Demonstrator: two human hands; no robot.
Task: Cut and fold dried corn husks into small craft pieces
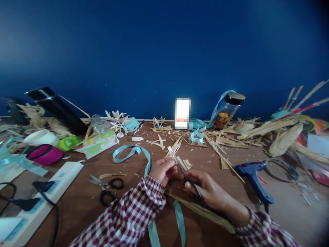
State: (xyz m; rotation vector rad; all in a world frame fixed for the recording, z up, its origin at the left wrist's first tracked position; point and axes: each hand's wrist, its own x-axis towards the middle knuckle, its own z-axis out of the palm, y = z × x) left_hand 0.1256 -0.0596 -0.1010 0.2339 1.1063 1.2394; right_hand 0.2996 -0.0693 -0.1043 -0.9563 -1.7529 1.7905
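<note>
My right hand (209, 190) has its fingers in the dark handle of a pair of scissors (182, 168), whose blades point up and away toward my left hand. My left hand (163, 170) is closed in a pinch, with a pale dried husk strip (171, 151) at its fingertips, close beside the blades. Some of the strip is hidden by the fingers and blades. Just beyond the hands lie more husk pieces (187, 164) on the brown table. A long greenish husk strip (203, 207) stretches below my right hand.
A second pair of scissors (104, 187) lies open at left, near a white power strip (58, 187) with black cables. At right rests a blue glue gun (254, 178). Light blue ribbon (132, 147), a tilted jar (227, 111), a black flask (58, 109) and husk scraps surround the hands.
</note>
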